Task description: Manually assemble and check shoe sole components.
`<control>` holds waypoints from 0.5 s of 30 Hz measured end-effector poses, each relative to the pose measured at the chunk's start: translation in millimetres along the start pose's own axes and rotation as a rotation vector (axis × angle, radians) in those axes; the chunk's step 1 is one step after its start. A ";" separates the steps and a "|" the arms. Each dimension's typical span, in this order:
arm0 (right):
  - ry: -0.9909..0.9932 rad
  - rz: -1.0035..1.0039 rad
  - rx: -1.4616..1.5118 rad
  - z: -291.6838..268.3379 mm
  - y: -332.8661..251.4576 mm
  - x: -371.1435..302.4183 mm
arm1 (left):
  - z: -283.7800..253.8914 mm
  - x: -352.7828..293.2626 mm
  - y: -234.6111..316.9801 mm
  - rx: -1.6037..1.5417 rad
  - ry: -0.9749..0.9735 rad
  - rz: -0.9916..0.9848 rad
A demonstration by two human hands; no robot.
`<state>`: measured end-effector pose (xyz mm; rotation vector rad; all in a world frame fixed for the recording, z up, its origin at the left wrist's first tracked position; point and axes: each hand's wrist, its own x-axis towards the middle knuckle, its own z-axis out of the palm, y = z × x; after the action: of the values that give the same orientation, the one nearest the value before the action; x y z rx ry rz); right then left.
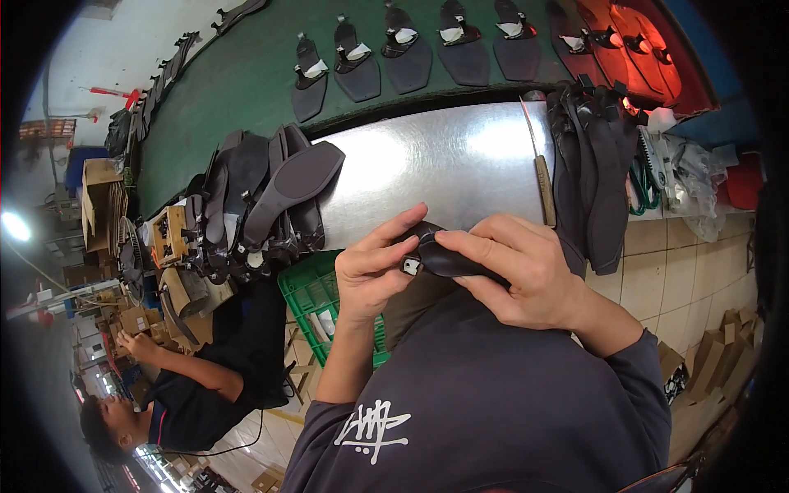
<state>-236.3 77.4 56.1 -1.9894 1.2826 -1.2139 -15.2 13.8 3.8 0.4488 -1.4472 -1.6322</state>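
Observation:
Close to my chest, at the near edge of the metal work surface, both my hands hold a dark sandal (448,261). The fingers of my left hand (374,267) close round its strap end, where a small pale buckle or tag (411,265) shows. My right hand (518,267) grips the sole from the other side, its index finger and thumb pressed on the dark upper. The rest of the sole is partly covered by my right fingers. An awl-like tool with a wooden handle (544,189) lies on the metal to the right, apart from my hands.
Dark sandals pile up left (296,177) and right (596,172) of the metal surface (411,164). Beyond, several sandals (407,62) stand in a row on a green conveyor belt (238,94). A green crate (308,292) sits below left. A co-worker (189,394) is at left.

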 end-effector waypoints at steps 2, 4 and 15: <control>0.026 -0.024 -0.036 1.6 0.0 -1.0 | 0.1 -1.6 -0.6 -0.002 0.013 -0.012; 0.027 -0.026 -0.035 3.0 1.6 -1.7 | 0.6 -2.0 -0.4 -0.004 0.027 -0.028; -0.040 0.013 -0.096 6.9 1.0 -2.7 | 12.9 1.2 7.6 0.248 0.029 -0.010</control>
<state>-231.3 78.9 50.8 -2.0583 1.3551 -1.1199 -22.8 21.2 14.5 0.6178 -1.6345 -1.4534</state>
